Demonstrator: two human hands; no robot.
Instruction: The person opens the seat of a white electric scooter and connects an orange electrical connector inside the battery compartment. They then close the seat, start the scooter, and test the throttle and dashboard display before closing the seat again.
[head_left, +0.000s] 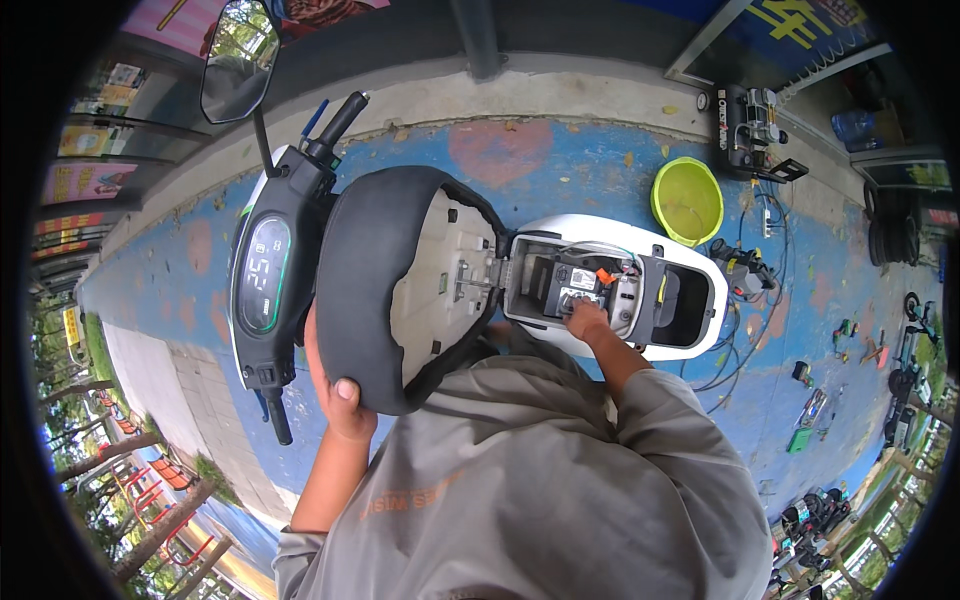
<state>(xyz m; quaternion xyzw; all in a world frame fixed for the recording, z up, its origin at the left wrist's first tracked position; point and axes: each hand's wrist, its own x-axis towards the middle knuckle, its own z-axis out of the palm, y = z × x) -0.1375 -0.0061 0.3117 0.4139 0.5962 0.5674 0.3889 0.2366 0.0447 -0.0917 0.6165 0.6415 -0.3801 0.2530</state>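
Observation:
A scooter's black padded seat (365,290) stands tipped up on its hinge, its pale underside turned to the right. My left hand (340,400) is closed round the seat's near edge, the thumb on the rim and the fingers behind it. To the right lies the uncovered white under-seat compartment (525,330). Inside it sits a dark box with white labels (582,279), beside an orange connector (605,275) and thin cables. My right hand (587,318) reaches down onto this box with curled fingers; what the fingertips grip, if anything, is hidden.
The scooter's lit dashboard (265,272), handlebar (345,120) and mirror (240,60) stand left of the seat. Beyond the tail are a yellow-green basin (687,202), an air compressor (745,130), and black cables. Scattered tools (808,415) lie on the painted ground at right.

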